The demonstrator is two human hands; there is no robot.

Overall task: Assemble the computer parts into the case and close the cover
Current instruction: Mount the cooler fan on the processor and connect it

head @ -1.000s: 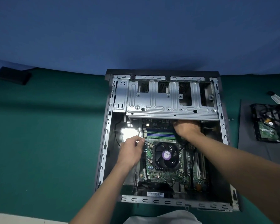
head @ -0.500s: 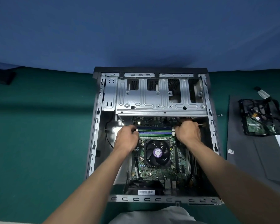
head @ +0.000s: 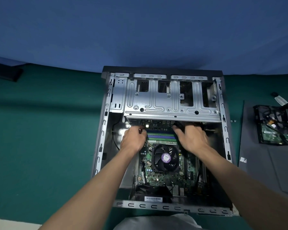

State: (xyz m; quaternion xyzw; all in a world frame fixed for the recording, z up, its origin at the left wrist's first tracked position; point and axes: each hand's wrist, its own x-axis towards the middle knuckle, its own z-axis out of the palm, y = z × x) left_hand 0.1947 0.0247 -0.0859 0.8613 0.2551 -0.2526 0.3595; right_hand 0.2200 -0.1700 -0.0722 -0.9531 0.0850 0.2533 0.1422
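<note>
The open computer case (head: 173, 208) lies flat on a green table, with the motherboard (head: 156, 178) and its black CPU fan (head: 165, 157) inside. The memory slots (head: 161, 136) run across just above the fan, below the silver drive cage (head: 171, 100). My left hand (head: 133, 141) is at the left end of the slots, its fingers curled down onto that end of a memory stick. At the right end, my right hand (head: 194, 138) has its fingers stretched out, pressing by a black connector. The fingertips of both hands are partly hidden.
A grey side cover (head: 264, 163) lies right of the case. A hard drive (head: 276, 128) with tangled cables rests on it. Two small screws (head: 233, 121) sit beside the case. A black flat object (head: 5, 73) lies at the far left.
My left hand moved up from beside the fan to the left end of the memory slots. My right hand stayed at the right end and its fingers stretched out.
</note>
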